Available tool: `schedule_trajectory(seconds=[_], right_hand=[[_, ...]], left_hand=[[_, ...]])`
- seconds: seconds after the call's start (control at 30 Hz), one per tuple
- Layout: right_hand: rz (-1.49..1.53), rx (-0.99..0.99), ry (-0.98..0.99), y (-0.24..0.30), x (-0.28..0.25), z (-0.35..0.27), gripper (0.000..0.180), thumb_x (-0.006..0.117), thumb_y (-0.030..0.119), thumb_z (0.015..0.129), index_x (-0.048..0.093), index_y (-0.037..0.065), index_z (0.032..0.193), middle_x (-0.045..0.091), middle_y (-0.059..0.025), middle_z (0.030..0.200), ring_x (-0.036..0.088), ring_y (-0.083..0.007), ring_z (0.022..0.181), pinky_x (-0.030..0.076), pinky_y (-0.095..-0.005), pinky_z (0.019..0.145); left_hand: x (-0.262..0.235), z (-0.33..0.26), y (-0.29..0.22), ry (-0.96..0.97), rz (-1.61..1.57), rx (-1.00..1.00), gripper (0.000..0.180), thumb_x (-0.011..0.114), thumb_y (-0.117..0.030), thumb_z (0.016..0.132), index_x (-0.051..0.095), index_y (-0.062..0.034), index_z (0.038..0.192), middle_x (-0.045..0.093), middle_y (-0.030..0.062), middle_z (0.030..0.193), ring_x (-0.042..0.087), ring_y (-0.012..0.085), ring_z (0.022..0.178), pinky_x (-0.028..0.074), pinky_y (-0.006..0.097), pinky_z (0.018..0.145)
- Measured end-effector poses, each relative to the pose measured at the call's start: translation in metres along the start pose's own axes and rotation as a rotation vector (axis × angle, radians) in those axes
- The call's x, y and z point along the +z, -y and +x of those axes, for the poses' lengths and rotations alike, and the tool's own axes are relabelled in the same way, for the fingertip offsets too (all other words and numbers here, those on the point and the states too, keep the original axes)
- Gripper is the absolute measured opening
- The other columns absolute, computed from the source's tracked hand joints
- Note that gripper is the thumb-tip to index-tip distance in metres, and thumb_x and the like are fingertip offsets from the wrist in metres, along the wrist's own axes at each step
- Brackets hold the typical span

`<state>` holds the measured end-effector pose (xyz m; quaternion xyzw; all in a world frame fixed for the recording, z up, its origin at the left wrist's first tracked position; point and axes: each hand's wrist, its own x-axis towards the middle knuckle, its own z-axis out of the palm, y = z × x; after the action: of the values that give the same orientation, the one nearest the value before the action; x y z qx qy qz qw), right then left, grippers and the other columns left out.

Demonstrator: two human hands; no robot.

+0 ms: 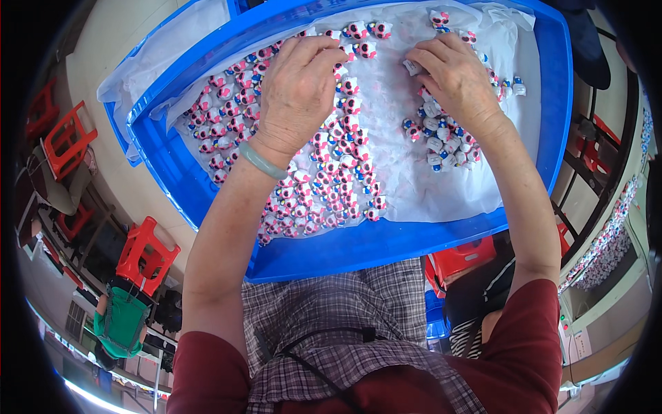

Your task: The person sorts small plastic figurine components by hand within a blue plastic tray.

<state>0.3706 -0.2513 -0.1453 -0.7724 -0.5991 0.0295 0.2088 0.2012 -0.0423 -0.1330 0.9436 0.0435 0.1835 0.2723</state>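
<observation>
Small white, pink and blue animal figurines lie in close rows on white sheeting inside a blue tray. My left hand, with a pale green bangle on its wrist, is closed over the far end of the rows. Its fingertips touch down beside a figurine; whatever they hold is hidden. Between thumb and fingers of my right hand is one figurine, its white side showing. A loose heap of figurines, many turned white side up, lies below that hand.
Another blue tray with white sheeting sits beyond the left edge. Red stools stand on the floor at left, and a person in green is farther off. At right, many figurines are massed beside a dark frame.
</observation>
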Motion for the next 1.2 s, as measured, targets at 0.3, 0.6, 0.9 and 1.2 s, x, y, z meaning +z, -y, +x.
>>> schedule_trajectory(seconds=[0.3, 0.6, 0.9, 1.2], right_hand=[[0.026, 0.132, 0.028, 0.022, -0.006, 0.009, 0.025, 0.072, 0.009, 0.081, 0.070, 0.010, 0.106, 0.067, -0.0043, 0.100, 0.064, -0.0236, 0.097, 0.052, -0.0383, 0.089], [1.221, 0.826, -0.159, 0.083, 0.005, -0.005, 0.026, 0.076, 0.010, 0.088, 0.070, 0.005, 0.113, 0.072, -0.0025, 0.105, 0.065, -0.0090, 0.090, 0.053, -0.0257, 0.080], [0.778, 0.517, -0.084, 0.073, -0.005, -0.006, 0.033, 0.076, 0.000, 0.081, 0.066, 0.003, 0.112, 0.069, -0.0073, 0.103, 0.070, -0.0212, 0.089, 0.058, -0.0330, 0.078], [0.376, 0.282, -0.126, 0.047, 0.006, 0.004, 0.035, 0.073, -0.001, 0.079, 0.065, 0.006, 0.113, 0.067, -0.0109, 0.106, 0.070, -0.0325, 0.087, 0.059, -0.0395, 0.075]], left_hand=[[0.004, -0.010, -0.034, -0.005, -0.205, -0.127, 0.020, 0.063, 0.005, 0.082, 0.068, -0.0026, 0.099, 0.066, 0.0105, 0.102, 0.064, 0.0300, 0.091, 0.055, 0.039, 0.079], [0.027, -0.016, -0.075, -0.064, -1.339, -1.114, 0.030, 0.059, -0.007, 0.101, 0.061, 0.0028, 0.128, 0.069, 0.0098, 0.116, 0.069, 0.0158, 0.098, 0.057, 0.028, 0.088], [0.018, -0.014, -0.063, 0.060, -1.144, -1.047, 0.021, 0.065, -0.008, 0.098, 0.066, 0.0014, 0.118, 0.071, 0.0072, 0.107, 0.068, 0.0121, 0.093, 0.057, 0.027, 0.085], [0.023, -0.005, -0.053, -0.087, -0.877, -0.869, 0.023, 0.067, -0.006, 0.094, 0.067, -0.0001, 0.116, 0.072, 0.0074, 0.103, 0.067, 0.0111, 0.084, 0.056, 0.026, 0.073]])
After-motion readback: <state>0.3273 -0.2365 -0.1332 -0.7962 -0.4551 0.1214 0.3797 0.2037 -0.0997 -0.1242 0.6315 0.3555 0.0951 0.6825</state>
